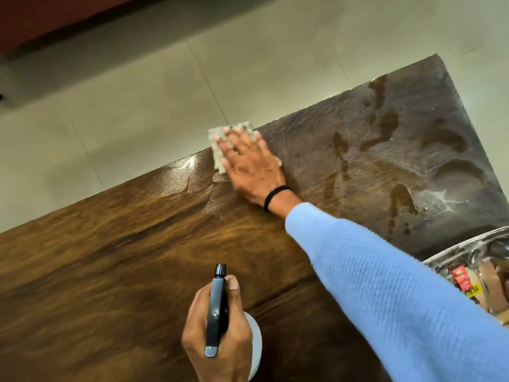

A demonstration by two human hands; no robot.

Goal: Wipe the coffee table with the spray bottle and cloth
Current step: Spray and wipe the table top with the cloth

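Note:
The dark wooden coffee table (110, 257) fills the lower view, with wet streaks and smears on its right half. My right hand (252, 166) lies flat with spread fingers on a grey-beige cloth (217, 146) at the table's far edge; part of the cloth hangs past the edge. A black band sits on that wrist and a light blue sleeve covers the arm. Near the bottom, my left hand (217, 334) grips a spray bottle (216, 310) with a black head and a white body, its nozzle pointing away from me over the table.
Beige floor tiles (137, 106) lie beyond the far edge. A shiny tray or bowl (468, 252) holding packets sits at the right edge of the view. A dark red piece of furniture (41, 15) stands at the top left.

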